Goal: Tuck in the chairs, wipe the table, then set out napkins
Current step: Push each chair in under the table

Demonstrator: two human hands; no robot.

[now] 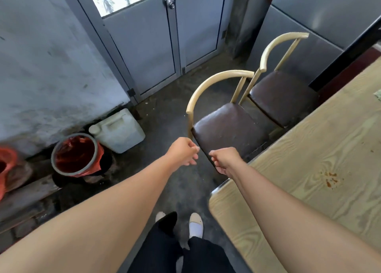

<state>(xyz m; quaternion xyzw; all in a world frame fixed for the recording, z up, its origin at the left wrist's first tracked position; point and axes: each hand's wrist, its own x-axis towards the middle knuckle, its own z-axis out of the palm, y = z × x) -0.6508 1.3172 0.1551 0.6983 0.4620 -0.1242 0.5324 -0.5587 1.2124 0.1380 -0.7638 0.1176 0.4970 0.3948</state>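
Two chairs with curved pale backrests and dark brown seats stand pulled out from the wooden table (321, 165). The near chair (228, 126) is straight ahead, the far chair (282, 95) behind it. My left hand (183, 151) hovers just left of the near chair's front corner, fingers loosely curled, holding nothing. My right hand (222, 159) is at the near seat's front edge, also curled and empty; I cannot tell if it touches the seat. An orange-brown stain (331, 178) marks the table top.
A white plastic jug (119, 130) and a bucket lined with a red bag (75, 154) stand by the left wall. A grey door (148, 39) is ahead. Dark concrete floor lies between the wall and the chairs. My feet (195, 223) are beside the table corner.
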